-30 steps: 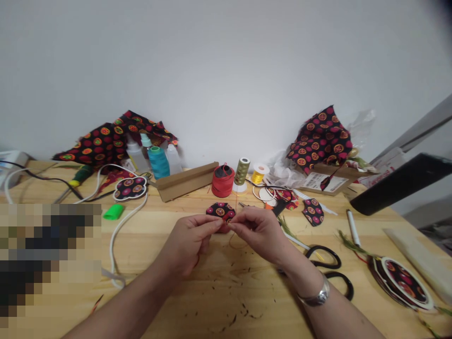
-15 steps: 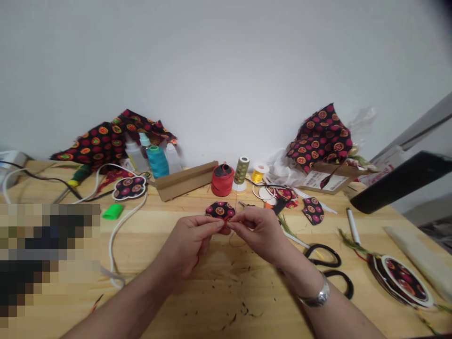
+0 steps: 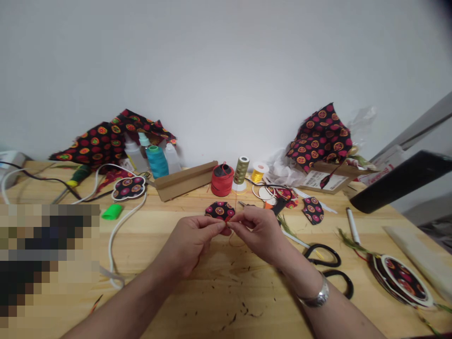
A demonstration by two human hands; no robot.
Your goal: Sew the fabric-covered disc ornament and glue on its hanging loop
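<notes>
My left hand [image 3: 196, 240] and my right hand [image 3: 256, 230] meet at the fingertips over the middle of the table. Both are closed in a pinch on a thin red thread [image 3: 236, 244], which hangs in a small loop below the fingers. The exact spot where they grip it is mostly covered by the fingertips. Just beyond the fingers lies a dark patterned fabric piece [image 3: 219, 209] with a scalloped edge; whether the fingers touch it, I cannot tell. Black-handled scissors [image 3: 324, 254] lie by my right wrist, partly under the forearm.
Behind the hands stand a red roll [image 3: 222, 181], an olive thread cone [image 3: 242, 170] and a yellow spool [image 3: 260, 172]. A cardboard strip [image 3: 187, 181] and a teal thread cone [image 3: 157, 162] are left of them. A white cable [image 3: 112, 240] curves at left; stacked fabric discs [image 3: 404, 282] lie right.
The fingertips have drawn slightly closer together, and the thumb of my left hand has shifted a little to the right. Everything else looks almost the same.
</notes>
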